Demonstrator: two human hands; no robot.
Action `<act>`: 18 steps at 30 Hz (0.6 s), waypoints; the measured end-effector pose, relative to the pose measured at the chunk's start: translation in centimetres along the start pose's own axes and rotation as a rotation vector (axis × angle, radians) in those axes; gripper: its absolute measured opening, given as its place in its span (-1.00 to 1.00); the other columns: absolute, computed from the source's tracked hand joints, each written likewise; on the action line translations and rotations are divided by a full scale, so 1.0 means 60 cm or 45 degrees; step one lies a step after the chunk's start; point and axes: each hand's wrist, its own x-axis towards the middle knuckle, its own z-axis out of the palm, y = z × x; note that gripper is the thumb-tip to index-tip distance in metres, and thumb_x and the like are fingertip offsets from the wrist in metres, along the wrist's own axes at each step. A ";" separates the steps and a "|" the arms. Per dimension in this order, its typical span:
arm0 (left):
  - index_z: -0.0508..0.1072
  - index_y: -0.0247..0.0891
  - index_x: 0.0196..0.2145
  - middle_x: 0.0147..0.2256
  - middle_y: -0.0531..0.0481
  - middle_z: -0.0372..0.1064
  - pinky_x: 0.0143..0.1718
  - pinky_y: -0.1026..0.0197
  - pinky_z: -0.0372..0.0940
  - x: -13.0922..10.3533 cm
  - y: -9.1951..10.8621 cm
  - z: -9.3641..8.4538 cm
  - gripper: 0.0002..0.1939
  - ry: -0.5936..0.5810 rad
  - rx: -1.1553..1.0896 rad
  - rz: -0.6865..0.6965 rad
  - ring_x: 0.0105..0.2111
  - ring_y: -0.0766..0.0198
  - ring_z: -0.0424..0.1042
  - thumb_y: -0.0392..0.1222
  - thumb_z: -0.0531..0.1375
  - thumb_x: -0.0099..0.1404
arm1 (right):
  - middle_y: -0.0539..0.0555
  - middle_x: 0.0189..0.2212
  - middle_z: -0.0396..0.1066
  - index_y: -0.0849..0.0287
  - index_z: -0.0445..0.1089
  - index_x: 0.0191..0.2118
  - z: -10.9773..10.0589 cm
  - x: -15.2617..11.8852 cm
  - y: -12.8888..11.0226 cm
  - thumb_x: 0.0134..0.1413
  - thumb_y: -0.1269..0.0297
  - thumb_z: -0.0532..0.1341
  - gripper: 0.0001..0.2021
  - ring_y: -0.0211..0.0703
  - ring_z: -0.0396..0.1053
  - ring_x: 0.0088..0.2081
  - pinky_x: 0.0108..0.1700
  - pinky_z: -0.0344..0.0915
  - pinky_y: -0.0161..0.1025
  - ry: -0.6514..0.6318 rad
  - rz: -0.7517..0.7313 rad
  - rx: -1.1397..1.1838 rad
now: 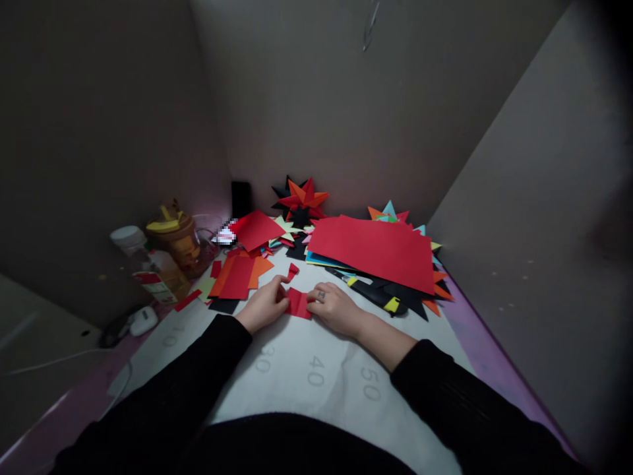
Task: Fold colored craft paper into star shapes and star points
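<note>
Both hands down on the surface point(316, 369), white mat w/ printed nos. (30, 40, 50 visible). Left hand point(264, 305) and right hand point(333, 307) sit either side of a small red paper piece point(299, 303), fingertips pinching/pressing its edges; piece lies flat on the mat between them, touching both. Right hand has a ring on one finger. Black sleeves on both arms.

Just beyond the piece: a tiny red folded scrap point(293, 269), apart from the hands.

Left of left hand: loose stack of red/orange paper squares point(238, 276), a black sheet under it. Further back, a bigger red square point(257, 229), tilted.

Right/back: large red paper sheet point(373, 249) on top of a pile of coloured sheets and star shapes; black-and-yellow cutter point(376, 295) pokes out under it, near right hand, not touching.

Back centre: red/orange/black paper star point(301, 196) against the wall.

Far left: brown jar w/ yellow lid point(175, 237), white-capped bottle point(129, 239), white mouse point(143, 321) at the mat edge.

Lighting dim, finer grip detail can't be told.
</note>
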 end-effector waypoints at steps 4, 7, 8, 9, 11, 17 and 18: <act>0.45 -0.15 -0.13 -0.02 -0.13 0.33 0.01 0.04 0.15 -0.007 0.011 -0.005 -0.70 -0.043 0.239 0.367 0.03 0.08 0.23 -0.32 0.12 0.18 | 0.13 -0.23 0.46 0.14 0.45 -0.28 -0.004 -0.005 0.012 0.10 0.47 0.09 -0.80 -0.10 0.27 -0.23 -0.17 0.19 -0.15 -0.019 0.013 0.123; 0.52 -0.13 -0.21 -0.12 -0.07 0.44 0.04 0.05 0.14 -0.010 0.015 -0.004 -0.72 -0.245 0.244 0.562 -0.01 0.12 0.29 -0.35 0.06 0.24 | 0.11 -0.25 0.46 0.13 0.43 -0.21 -0.006 -0.005 0.010 0.10 0.46 0.11 -0.80 -0.13 0.30 -0.23 -0.14 0.23 -0.20 -0.018 0.027 0.314; 0.52 -0.14 -0.20 -0.15 -0.07 0.46 0.02 0.07 0.16 -0.011 0.015 -0.004 -0.71 -0.281 0.245 0.580 -0.05 0.14 0.33 -0.34 0.05 0.26 | 0.10 -0.26 0.46 0.12 0.42 -0.20 -0.006 -0.004 0.009 0.10 0.45 0.11 -0.80 -0.14 0.31 -0.23 -0.14 0.24 -0.21 -0.017 0.035 0.362; 0.52 -0.16 -0.18 -0.16 -0.07 0.46 -0.01 0.10 0.18 -0.012 0.016 -0.003 -0.71 -0.301 0.257 0.585 -0.09 0.16 0.36 -0.33 0.04 0.27 | 0.10 -0.28 0.46 0.12 0.42 -0.21 -0.005 -0.004 0.009 0.10 0.45 0.12 -0.81 -0.15 0.32 -0.24 -0.15 0.24 -0.21 -0.013 0.045 0.399; 0.51 -0.17 -0.15 -0.14 -0.07 0.46 -0.06 0.13 0.22 -0.015 0.017 -0.003 -0.68 -0.318 0.315 0.585 -0.14 0.18 0.38 -0.34 0.02 0.27 | 0.08 -0.32 0.46 0.12 0.43 -0.27 -0.002 -0.004 0.012 0.09 0.46 0.13 -0.83 -0.16 0.32 -0.25 -0.17 0.26 -0.23 0.012 0.066 0.450; 0.52 -0.21 -0.15 -0.14 -0.06 0.46 -0.12 0.17 0.25 -0.024 0.027 -0.003 -0.67 -0.312 0.516 0.671 -0.18 0.20 0.40 -0.36 0.01 0.26 | 0.10 -0.34 0.44 0.17 0.43 -0.38 0.005 -0.004 0.031 0.01 0.54 0.17 -0.85 -0.15 0.32 -0.24 -0.13 0.25 -0.19 0.079 0.129 0.527; 0.52 -0.21 -0.16 -0.15 -0.06 0.46 -0.14 0.19 0.25 -0.025 0.029 -0.003 -0.68 -0.313 0.526 0.664 -0.20 0.21 0.40 -0.35 0.01 0.27 | 0.09 -0.34 0.43 0.17 0.43 -0.39 0.006 -0.002 0.031 0.01 0.53 0.17 -0.86 -0.15 0.32 -0.24 -0.12 0.24 -0.19 0.067 0.178 0.545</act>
